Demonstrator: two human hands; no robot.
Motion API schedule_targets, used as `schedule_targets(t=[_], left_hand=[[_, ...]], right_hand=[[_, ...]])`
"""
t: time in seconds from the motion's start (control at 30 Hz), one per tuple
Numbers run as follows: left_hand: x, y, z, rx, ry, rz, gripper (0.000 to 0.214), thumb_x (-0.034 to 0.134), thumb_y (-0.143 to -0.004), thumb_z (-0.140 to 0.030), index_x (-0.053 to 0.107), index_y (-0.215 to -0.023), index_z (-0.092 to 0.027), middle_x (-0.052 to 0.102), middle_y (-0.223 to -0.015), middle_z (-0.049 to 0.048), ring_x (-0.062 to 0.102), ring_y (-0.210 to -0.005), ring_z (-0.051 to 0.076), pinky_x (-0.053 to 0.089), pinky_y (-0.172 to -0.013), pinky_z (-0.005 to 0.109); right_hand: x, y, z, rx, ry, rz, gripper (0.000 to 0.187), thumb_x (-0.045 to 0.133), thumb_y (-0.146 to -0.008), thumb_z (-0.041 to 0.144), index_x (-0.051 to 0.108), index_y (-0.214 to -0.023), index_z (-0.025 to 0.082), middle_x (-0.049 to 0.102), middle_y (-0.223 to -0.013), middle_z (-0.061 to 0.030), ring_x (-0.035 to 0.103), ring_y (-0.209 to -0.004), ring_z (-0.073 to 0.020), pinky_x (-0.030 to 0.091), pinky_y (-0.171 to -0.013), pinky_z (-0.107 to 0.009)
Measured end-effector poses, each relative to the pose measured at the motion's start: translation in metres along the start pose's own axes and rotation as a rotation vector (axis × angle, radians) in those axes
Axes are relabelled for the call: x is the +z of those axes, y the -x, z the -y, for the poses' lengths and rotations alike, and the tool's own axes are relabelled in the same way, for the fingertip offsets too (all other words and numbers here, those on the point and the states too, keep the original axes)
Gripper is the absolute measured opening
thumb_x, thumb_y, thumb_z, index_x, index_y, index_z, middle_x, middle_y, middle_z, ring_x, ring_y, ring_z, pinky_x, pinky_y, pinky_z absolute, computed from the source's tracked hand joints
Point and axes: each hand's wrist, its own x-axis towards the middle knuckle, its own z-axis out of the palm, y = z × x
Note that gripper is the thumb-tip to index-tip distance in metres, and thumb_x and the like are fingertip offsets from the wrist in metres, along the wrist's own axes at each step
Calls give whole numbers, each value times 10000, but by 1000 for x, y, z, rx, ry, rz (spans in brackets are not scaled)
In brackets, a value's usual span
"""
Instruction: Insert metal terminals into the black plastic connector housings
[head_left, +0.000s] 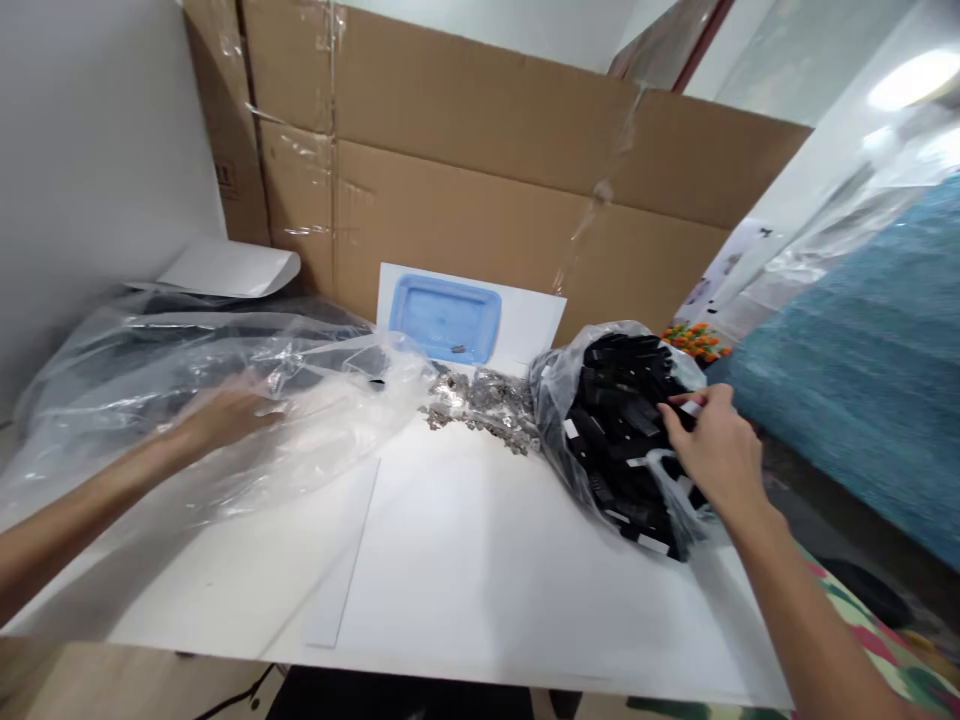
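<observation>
- Black parts (626, 405) crowd the plastic bag (553, 400) at right; a hard tug could spill them.
- Right hand (716, 440) at its right side, thumb and fingertips close, pinch impossible to confirm.
- Left hand (229, 415) blurs among clear film (337, 365) at left, fingers unreadable; snagged plastic could sweep the metal pieces (499, 400), far centre.

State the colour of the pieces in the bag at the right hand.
The pieces are mostly black, with some white patches; the head view shows this.
</observation>
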Motion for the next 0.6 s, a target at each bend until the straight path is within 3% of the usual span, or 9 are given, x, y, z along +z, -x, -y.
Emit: schedule_targets(t=[0.13,0.23,0.37,0.4,0.47,0.53,0.6], left_hand=[[-5,5,-13,-41,-106,42,447,465,-1057,-370,709,-1244,-46,716,-1223,221,696,-1011,303,547,-808,353],[-10,6,-22,-24,-157,28,446,427,-1080,-316,686,-1270,-8,684,-1260,262,654,-1137,342,533,-844,375],[-12,11,-36,-15,-203,17,444,420,-1080,-284,662,-1329,-8,644,-1344,297,638,-1209,390,533,-908,450],[-10,14,-40,-8,-212,22,444,420,-1078,-284,661,-1349,-28,660,-1328,287,650,-1199,397,535,-915,469],[-5,21,-51,16,-224,38,449,413,-1080,-299,656,-1390,-83,690,-1305,258,667,-1199,404,540,-931,492],[2,28,-63,45,-231,34,460,410,-1080,-344,649,-1416,-140,683,-1361,224,661,-1247,394,545,-956,484],[8,33,-73,72,-234,-12,480,401,-1072,-409,647,-1417,-182,657,-1424,185,649,-1281,383,554,-961,472]], right_hand=[[0,4,3,-2,-50,-52,324,583,-838,498,326,-873,305,545,-712,-67,469,-552,-268,326,-578,-429],[-5,10,8,-31,-67,-118,322,554,-839,512,300,-848,313,633,-830,-129,588,-708,-332,407,-625,-464],[-21,57,41,-194,-213,-225,341,617,-903,530,368,-869,300,727,-985,-140,680,-927,-348,524,-808,-516],[-24,78,53,-287,-302,-137,335,658,-914,515,409,-883,292,742,-978,-113,699,-899,-324,546,-784,-494],[-26,123,80,-437,-468,156,233,675,-957,429,493,-978,284,765,-1057,-89,738,-867,-285,599,-724,-462],[-23,165,102,-594,-547,379,241,762,-902,419,563,-980,310,770,-1142,-80,753,-925,-298,642,-725,-466],[-17,195,113,-476,-555,246,244,781,-868,438,583,-953,324,756,-1086,-82,741,-955,-330,646,-742,-506]])
